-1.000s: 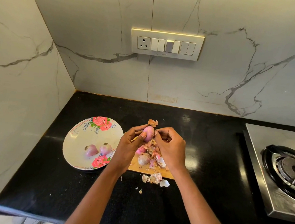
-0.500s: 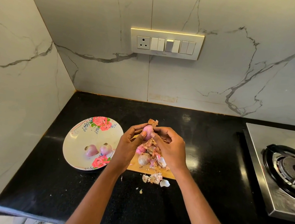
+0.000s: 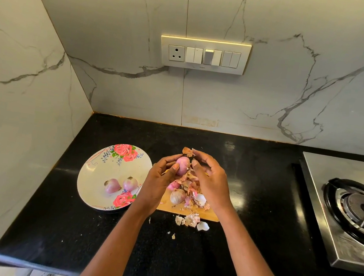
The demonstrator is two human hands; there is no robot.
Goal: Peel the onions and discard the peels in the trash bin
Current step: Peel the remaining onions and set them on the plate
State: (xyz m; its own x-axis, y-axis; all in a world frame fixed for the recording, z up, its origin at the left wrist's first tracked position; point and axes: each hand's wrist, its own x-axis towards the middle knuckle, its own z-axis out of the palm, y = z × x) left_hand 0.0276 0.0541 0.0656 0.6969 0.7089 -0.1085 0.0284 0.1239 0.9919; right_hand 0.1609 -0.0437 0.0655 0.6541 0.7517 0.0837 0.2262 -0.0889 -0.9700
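Note:
My left hand (image 3: 160, 180) grips a small pink onion (image 3: 182, 164) above the wooden cutting board (image 3: 168, 206). My right hand (image 3: 210, 182) pinches a dry peel (image 3: 188, 151) at the onion's top. Under the hands a heap of peels (image 3: 193, 193) lies on the board with an unpeeled onion (image 3: 177, 196) in it. Two peeled onions (image 3: 112, 185) (image 3: 130, 183) sit on a white plate with red roses (image 3: 95, 173) to the left. No trash bin is in view.
Loose peel scraps (image 3: 191, 220) lie on the black counter (image 3: 261, 192) in front of the board. A steel gas stove with its burner (image 3: 358, 210) stands at the right edge. Marble walls close the left and back, with a switch panel (image 3: 205, 54) on the back wall.
My right hand has shifted from the onion's side to its top and now pulls at a peel there. My left hand still holds the onion in about the same place.

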